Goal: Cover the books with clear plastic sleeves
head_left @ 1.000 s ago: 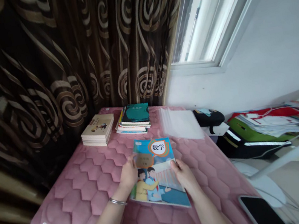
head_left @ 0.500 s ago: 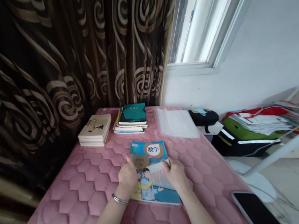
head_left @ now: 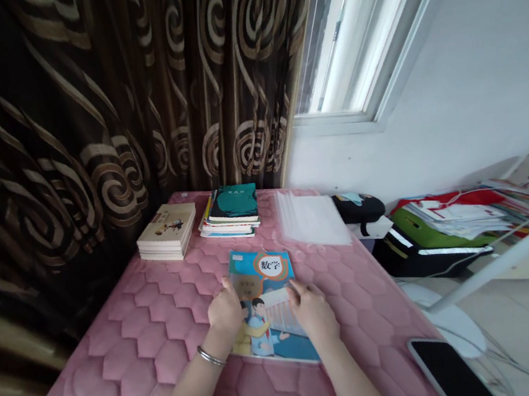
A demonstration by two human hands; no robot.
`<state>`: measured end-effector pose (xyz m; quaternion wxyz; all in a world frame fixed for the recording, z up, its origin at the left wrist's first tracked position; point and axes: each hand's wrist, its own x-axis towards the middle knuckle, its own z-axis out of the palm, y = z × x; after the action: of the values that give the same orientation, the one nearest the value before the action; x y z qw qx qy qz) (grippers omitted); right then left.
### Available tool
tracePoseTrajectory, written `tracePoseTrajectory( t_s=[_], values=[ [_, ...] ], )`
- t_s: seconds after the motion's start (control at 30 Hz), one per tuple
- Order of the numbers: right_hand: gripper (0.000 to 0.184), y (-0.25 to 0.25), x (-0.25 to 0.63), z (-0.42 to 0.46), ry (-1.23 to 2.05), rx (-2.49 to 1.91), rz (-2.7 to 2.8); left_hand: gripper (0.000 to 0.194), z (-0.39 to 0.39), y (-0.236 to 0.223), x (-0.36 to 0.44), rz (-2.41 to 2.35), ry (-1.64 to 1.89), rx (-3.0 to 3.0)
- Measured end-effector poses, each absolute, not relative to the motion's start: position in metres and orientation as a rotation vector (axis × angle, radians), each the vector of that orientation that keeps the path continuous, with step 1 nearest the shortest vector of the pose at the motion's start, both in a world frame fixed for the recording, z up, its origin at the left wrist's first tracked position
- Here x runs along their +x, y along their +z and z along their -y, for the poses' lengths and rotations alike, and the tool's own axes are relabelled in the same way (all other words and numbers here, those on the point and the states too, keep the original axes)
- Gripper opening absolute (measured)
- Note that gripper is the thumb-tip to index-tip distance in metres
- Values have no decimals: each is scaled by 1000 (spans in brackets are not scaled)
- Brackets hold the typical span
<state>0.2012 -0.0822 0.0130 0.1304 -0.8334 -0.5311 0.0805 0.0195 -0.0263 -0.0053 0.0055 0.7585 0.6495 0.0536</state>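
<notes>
A blue mathematics textbook (head_left: 275, 304) with cartoon figures on its cover lies on the pink quilted tabletop (head_left: 181, 306). My left hand (head_left: 225, 311) grips its left edge, thumb on the cover and the other fingers hidden. On the opposite side my right hand (head_left: 313, 308) holds the right edge, with curled fingers resting on the cover. A metal bangle (head_left: 211, 355) circles my left wrist.
Behind the textbook stand a stack of beige books (head_left: 168, 231) and a stack topped by a teal book (head_left: 233, 202). Clear plastic sleeves (head_left: 312, 217) lie further right. A phone (head_left: 450, 370), a white lamp (head_left: 499, 263) and a black pencil case (head_left: 358, 207) are along the right side.
My right hand's fingers have shifted slightly further over the cover at the right edge. The left hand and the textbook stay almost in place.
</notes>
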Motion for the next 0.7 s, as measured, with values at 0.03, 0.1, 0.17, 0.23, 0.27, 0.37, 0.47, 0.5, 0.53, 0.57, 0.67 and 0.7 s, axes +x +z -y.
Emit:
tracePoseTrajectory(
  t_s=[0.03,0.1,0.17,0.23,0.27,0.37,0.47,0.5,0.53,0.57,0.67,0.7],
  values=[
    [40,13,201,82,235,-2421,1547,55,26,-5,19,-2041,179,2368],
    [40,12,200,82,231,-2427,1552,50,24,-5,17,-2070,207,2345],
    [40,11,200,81,222,-2436,1562,48,23,-4,14,-2108,208,2324],
    [40,8,199,81,191,-2447,1574,48,22,-1,12,-2111,168,2339],
    [40,6,200,80,158,-2444,1586,48,22,1,10,-2101,144,2360],
    [37,0,202,80,8,-2395,1649,44,24,8,10,-2100,137,2447],
    [36,-5,205,79,-75,-2343,1705,43,24,11,19,-2083,201,2561],
    [36,-7,206,78,-80,-2338,1710,46,23,11,25,-2029,198,2592],
    [36,-8,207,78,-79,-2333,1714,50,22,10,33,-1953,180,2612],
    [36,-9,208,77,-79,-2328,1715,53,19,9,41,-1866,148,2613],
    [35,-11,208,77,-80,-2320,1725,54,7,4,70,-1648,91,2585],
    [35,-12,209,77,-80,-2320,1728,53,2,3,78,-1602,105,2585]
  ],
)
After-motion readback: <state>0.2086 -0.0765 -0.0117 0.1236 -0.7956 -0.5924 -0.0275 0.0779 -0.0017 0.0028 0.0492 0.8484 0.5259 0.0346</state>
